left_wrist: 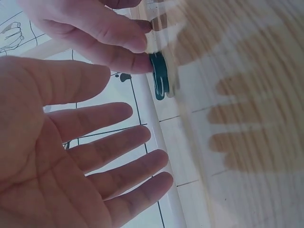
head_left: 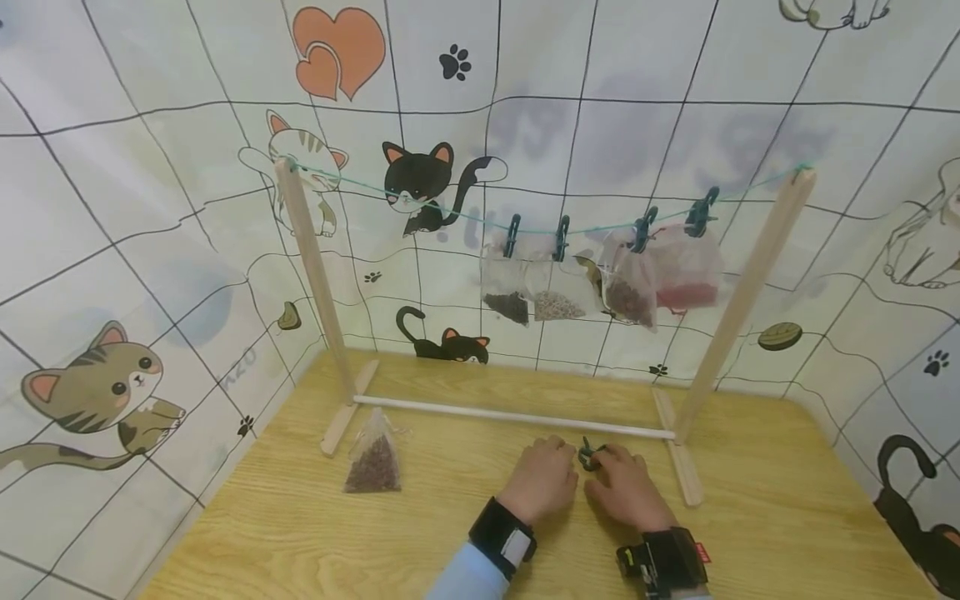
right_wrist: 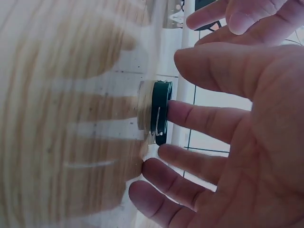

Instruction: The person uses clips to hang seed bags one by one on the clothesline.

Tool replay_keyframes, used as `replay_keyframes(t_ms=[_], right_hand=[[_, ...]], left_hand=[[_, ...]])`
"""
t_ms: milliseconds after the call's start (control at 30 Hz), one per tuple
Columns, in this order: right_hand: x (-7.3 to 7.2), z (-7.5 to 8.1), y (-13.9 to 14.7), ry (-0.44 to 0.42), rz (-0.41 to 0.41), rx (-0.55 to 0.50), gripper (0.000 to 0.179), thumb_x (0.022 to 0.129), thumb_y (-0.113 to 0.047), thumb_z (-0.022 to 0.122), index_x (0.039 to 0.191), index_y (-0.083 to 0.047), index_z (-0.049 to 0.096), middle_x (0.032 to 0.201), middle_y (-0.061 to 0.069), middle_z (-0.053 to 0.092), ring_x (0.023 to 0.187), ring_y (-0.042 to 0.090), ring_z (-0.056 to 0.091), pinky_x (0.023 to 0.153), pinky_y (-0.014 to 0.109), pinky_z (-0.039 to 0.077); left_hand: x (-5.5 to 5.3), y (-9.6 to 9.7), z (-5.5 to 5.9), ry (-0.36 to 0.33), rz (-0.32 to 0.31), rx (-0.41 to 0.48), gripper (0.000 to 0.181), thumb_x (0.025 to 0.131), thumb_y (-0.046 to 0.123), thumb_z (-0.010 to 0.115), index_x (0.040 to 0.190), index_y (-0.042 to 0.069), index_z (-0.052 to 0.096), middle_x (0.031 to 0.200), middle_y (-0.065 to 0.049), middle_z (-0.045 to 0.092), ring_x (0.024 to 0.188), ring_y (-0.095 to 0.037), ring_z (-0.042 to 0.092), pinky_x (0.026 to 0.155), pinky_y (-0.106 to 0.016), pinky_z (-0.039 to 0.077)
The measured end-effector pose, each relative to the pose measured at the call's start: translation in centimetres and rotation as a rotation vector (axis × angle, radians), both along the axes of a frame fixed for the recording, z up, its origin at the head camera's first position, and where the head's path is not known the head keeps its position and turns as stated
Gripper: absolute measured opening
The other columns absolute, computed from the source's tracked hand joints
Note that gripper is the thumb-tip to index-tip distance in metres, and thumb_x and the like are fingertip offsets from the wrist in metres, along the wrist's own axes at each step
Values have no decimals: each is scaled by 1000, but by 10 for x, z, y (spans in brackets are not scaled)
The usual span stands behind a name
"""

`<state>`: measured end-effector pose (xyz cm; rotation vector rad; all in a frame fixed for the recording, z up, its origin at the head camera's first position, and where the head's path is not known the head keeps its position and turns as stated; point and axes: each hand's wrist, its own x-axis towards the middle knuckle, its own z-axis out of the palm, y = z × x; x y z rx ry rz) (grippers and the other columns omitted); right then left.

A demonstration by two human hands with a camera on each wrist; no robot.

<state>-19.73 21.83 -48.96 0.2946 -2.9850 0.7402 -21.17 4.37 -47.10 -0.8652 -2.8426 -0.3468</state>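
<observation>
A dark green clothespin (head_left: pixel 588 455) lies on the table between the two hands. My right hand (head_left: pixel 628 490) has its index fingertip at the clothespin, its other fingers spread loosely and the thumb apart, as the right wrist view shows. My left hand (head_left: pixel 543 479) is just left of the clothespin, palm low over the wood, fingers extended and holding nothing. In the left wrist view the clothespin (left_wrist: pixel 159 76) stands by the other hand's fingertips. A pyramid mesh sachet (head_left: pixel 373 458) with brown filling sits on the table farther left.
Behind the hands stands a wooden frame (head_left: pixel 313 275) with a white crossbar (head_left: pixel 517 417) low down. Several sachets, such as one with red filling (head_left: pixel 686 292), hang from a green string (head_left: pixel 360 183) by green clothespins (head_left: pixel 561 239). A cat-print sheet covers the walls.
</observation>
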Motion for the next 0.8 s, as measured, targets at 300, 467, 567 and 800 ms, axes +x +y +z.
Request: replay_keyframes(t_ms=[300,467,567,800], right_hand=[[-4,0,0,-26,-18,-29,27,93,-14,71,110,7,70,101,19,60,90,32,60,84,53,54],[-4,3,0,-99,20,-134,12,97,-13,67,93,-4,72,78,4,60,69,18,54,63,35,48],[-3,7,0,-154,69,-235,16,102,-17,63,92,-7,72,74,1,61,58,14,53,55,30,44],[-1,16,1,-149,173,-339,20,104,-23,61,106,-8,74,98,6,72,69,13,63,66,29,51]], left_hand=[[-1,0,-3,-34,5,-8,27,96,20,67,119,7,73,117,-8,71,103,-24,67,85,-32,57],[-1,0,-4,-65,9,19,27,95,18,67,119,7,73,110,-8,71,99,-22,67,83,-30,56],[-3,0,-5,-84,8,62,20,96,15,66,113,7,73,99,-7,71,91,-20,67,75,-28,55],[-8,2,-6,-123,24,182,7,93,13,69,97,11,65,81,1,60,72,-11,58,59,-23,46]])
